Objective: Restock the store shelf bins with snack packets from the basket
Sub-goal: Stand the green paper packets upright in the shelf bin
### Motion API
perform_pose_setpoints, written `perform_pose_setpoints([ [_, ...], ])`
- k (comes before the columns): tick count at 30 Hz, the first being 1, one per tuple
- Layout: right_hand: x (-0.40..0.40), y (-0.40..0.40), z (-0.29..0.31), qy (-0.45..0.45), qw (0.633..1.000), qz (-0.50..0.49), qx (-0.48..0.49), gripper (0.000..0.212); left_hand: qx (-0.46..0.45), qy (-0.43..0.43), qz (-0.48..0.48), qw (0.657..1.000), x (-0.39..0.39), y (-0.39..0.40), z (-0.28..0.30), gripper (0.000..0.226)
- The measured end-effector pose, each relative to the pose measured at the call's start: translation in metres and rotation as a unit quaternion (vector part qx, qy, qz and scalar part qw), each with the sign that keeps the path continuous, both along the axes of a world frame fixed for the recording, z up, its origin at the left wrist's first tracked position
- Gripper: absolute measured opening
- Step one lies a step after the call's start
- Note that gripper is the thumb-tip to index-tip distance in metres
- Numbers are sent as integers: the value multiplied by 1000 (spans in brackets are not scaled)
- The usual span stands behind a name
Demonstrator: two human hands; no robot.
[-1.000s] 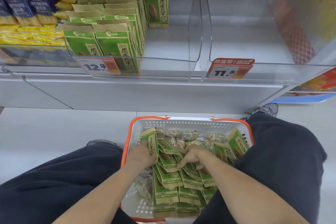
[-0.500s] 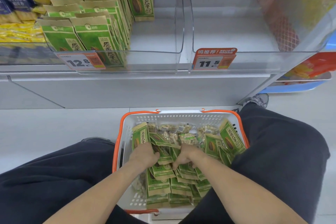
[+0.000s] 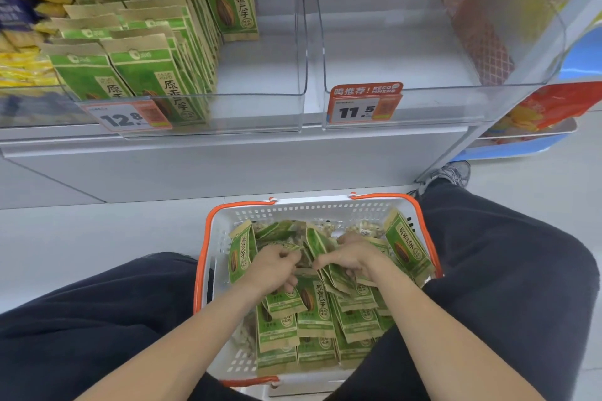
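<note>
Hands worked inside the white basket (image 3: 224, 238) with orange handles, which sat on the floor between my knees. My left hand (image 3: 272, 265) had its fingers curled around the green snack packets (image 3: 312, 299) lying beneath it, gripping one or more near the top edge; exactly how many I could not tell. My right hand (image 3: 353, 259) was just beside the left, the two almost touching, and pinched a fanned bunch of packets (image 3: 329, 267) between thumb and fingers. Left of my left hand, one packet (image 3: 239, 252) leaned upright against the basket wall; right of my right hand, another packet (image 3: 407, 246) leaned against the opposite wall. Below both wrists, further packets lay flat in overlapping rows. Ahead of and above my hands stood the shelf with two clear bins: the left bin (image 3: 260, 107), tagged 12.8 (image 3: 125, 117), held upright rows of the same green packets (image 3: 143, 52) along its left side, and the right bin (image 3: 456, 101), tagged 11.5 (image 3: 365, 104), showed a bare floor. Yellow and blue packets (image 3: 22, 29) sat further left, blurred.
</note>
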State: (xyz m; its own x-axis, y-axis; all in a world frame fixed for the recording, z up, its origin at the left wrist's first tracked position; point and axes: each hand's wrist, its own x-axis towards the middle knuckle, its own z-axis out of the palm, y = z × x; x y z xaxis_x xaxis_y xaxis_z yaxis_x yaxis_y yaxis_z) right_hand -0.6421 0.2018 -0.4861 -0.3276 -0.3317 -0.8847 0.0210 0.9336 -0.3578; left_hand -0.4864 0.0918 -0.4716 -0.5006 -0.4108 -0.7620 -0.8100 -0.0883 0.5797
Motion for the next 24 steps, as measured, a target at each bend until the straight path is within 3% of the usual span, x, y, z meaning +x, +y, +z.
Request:
perform_pose_setpoints([
  [3,-5,4,17,36,999,-10,-32,110,34,31,38,998,-11,7,13,41],
  [6,-7,5,34,41,995,-28,-88,111,137,86,90,983,-20,11,31,59],
  [9,1,3,51,63,984,-32,-166,105,204,158,128,958,-29,11,50,52],
  [12,13,0,70,134,962,-6,-239,100,122,184,142,965,-35,5,61,62],
  [15,10,-2,85,81,945,-50,-314,110,19,176,155,972,-39,-15,74,44],
  [19,-2,-8,104,12,892,-197,-407,88,-25,231,49,971,-40,-53,114,44],
  [24,-4,-19,112,39,865,-177,-469,57,21,280,-149,948,-41,-89,170,61],
])
